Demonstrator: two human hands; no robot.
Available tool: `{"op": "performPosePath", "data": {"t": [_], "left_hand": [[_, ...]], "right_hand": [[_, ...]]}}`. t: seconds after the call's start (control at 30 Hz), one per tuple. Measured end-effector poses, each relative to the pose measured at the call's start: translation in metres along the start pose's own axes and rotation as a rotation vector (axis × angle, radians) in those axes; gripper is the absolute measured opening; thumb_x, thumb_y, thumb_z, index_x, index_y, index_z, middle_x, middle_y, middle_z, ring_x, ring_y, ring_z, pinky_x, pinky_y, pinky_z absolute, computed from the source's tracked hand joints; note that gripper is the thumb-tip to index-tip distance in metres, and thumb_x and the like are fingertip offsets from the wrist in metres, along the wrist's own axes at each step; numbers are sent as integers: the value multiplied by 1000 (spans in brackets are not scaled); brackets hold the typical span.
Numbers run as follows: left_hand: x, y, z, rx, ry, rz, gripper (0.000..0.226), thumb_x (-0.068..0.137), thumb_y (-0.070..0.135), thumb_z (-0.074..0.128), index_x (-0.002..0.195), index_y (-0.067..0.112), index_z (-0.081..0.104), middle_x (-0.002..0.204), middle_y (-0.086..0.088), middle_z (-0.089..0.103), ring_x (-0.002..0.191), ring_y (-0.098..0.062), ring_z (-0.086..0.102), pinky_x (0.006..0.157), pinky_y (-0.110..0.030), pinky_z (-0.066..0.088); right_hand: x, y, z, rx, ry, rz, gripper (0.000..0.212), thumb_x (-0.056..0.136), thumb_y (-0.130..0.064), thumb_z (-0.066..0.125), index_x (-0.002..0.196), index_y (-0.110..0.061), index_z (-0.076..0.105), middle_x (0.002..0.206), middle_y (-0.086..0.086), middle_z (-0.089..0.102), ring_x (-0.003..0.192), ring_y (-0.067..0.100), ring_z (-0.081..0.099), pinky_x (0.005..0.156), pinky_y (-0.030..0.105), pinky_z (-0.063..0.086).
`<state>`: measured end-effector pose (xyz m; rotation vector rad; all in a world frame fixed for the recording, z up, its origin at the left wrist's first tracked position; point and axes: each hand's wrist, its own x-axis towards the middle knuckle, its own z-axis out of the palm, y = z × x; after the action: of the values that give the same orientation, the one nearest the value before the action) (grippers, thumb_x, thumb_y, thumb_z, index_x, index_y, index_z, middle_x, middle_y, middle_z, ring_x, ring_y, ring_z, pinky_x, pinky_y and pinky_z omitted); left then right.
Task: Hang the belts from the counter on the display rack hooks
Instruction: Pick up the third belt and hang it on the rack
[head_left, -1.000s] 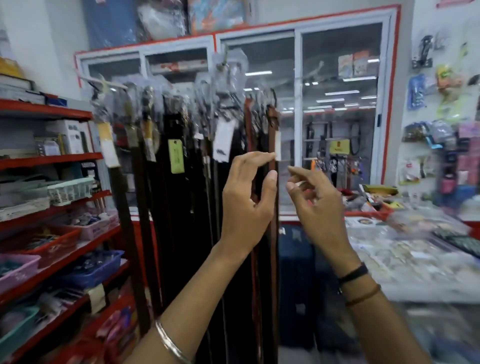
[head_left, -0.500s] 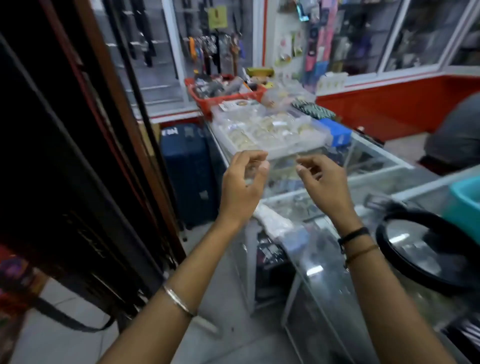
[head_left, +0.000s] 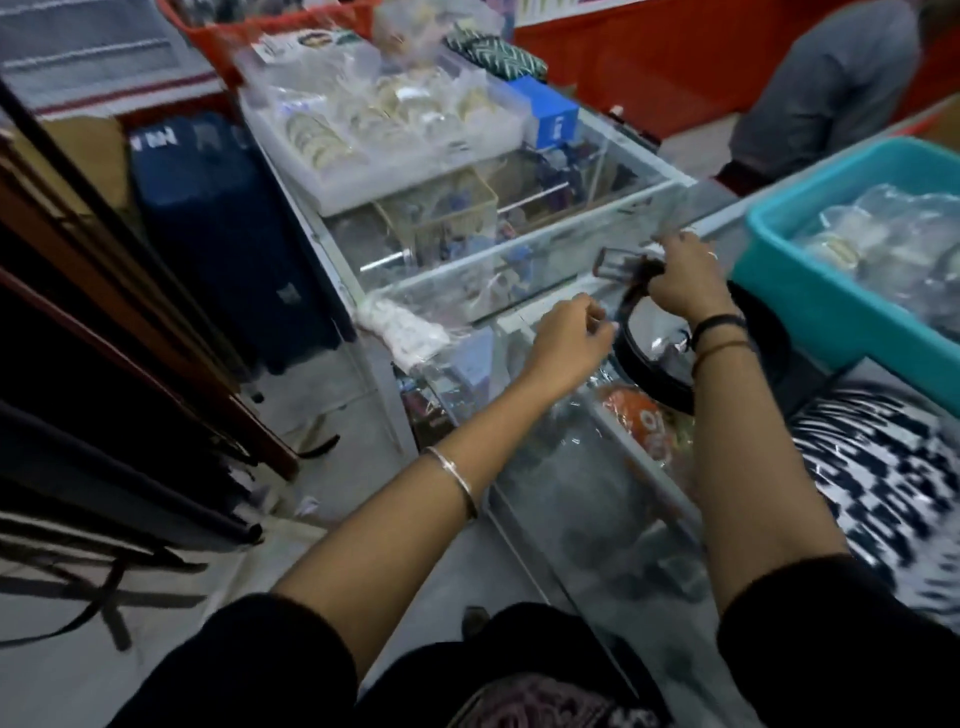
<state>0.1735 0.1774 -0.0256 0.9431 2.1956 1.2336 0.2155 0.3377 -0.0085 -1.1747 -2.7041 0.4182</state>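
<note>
A black belt lies coiled on the glass counter, its buckle end raised. My right hand is closed around the belt just behind the buckle. My left hand hovers beside the coil with fingers curled loosely and nothing in it. Belts hung on the display rack fall along the left edge of the view, dark and brown; the rack's hooks are out of frame.
A teal tub of packaged goods stands right of the belt. White trays of bangles sit further along the counter. A blue suitcase stands on the floor behind. A person in grey sits at the far right.
The view turned from the rack down to the counter. My right hand dropped onto the coiled belt and closed on its buckle end; my left hand came down beside it.
</note>
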Motion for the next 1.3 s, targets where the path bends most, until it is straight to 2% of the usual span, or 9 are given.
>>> {"op": "performPosePath", "data": {"t": [0.13, 0.2, 0.33, 0.53, 0.73, 0.83, 1.03, 1.17, 1.3], "left_hand": [[8, 2, 29, 73, -37, -73, 39, 85, 38, 64, 100, 3, 55, 100, -15, 63, 93, -33, 61, 71, -39, 48], [11, 4, 33, 80, -43, -110, 39, 82, 39, 68, 96, 5, 53, 100, -15, 61, 93, -33, 60, 71, -39, 48], [14, 6, 25, 63, -32, -138, 25, 78, 28, 70, 68, 10, 54, 81, -14, 67, 80, -34, 68, 67, -37, 56], [11, -7, -15, 180, 112, -185, 18, 82, 22, 64, 96, 11, 68, 92, -11, 68, 89, -32, 64, 69, -34, 47], [-11, -33, -79, 307, 238, -144, 24, 84, 15, 60, 106, 14, 69, 104, -13, 71, 99, -34, 63, 75, -36, 46], [-27, -47, -116, 341, 352, -168, 34, 83, 11, 57, 113, 23, 68, 111, -11, 71, 107, -33, 62, 82, -35, 46], [-72, -75, -184, 381, 559, -223, 41, 82, 12, 54, 115, 34, 66, 107, -9, 74, 103, -34, 65, 87, -41, 53], [-110, -87, -234, 395, 754, -236, 38, 87, 12, 54, 119, 30, 63, 114, -3, 72, 107, -27, 64, 91, -39, 51], [-144, -81, -278, 409, 894, -181, 39, 90, 10, 51, 125, 27, 59, 124, 0, 67, 115, -22, 61, 90, -35, 45]], "right_hand": [[11, 11, 6, -81, -144, 34, 58, 84, -2, 51, 139, -10, 37, 143, 25, 41, 133, 40, 38, 110, 52, 33], [15, 11, 7, -105, -105, 47, 55, 86, -5, 55, 138, -11, 40, 141, 23, 44, 131, 41, 40, 110, 52, 33], [14, 4, 5, -114, -4, 22, 39, 82, -6, 64, 121, -12, 60, 126, 21, 58, 119, 42, 51, 99, 48, 42], [2, -32, 7, -90, -60, -120, 33, 73, -16, 76, 105, -14, 68, 111, 16, 69, 105, 37, 62, 85, 45, 50], [-11, -87, 9, -62, -41, -275, 35, 74, -30, 76, 103, -14, 67, 109, 15, 68, 102, 36, 61, 70, 34, 39], [-17, -118, 15, 79, -131, -376, 35, 72, -29, 76, 101, -13, 64, 105, 16, 67, 95, 33, 61, 68, 31, 39], [-44, -189, 26, 329, -336, -566, 35, 87, -27, 64, 116, -10, 55, 92, 11, 63, 83, 25, 59, 70, 30, 41], [-75, -246, 25, 656, -435, -646, 23, 95, -23, 53, 114, -11, 57, 73, -4, 60, 60, -5, 57, 58, 8, 43], [-107, -301, 26, 1026, -340, -662, 19, 94, -23, 55, 112, -19, 59, 89, -3, 60, 77, 1, 58, 74, 19, 47]]}}
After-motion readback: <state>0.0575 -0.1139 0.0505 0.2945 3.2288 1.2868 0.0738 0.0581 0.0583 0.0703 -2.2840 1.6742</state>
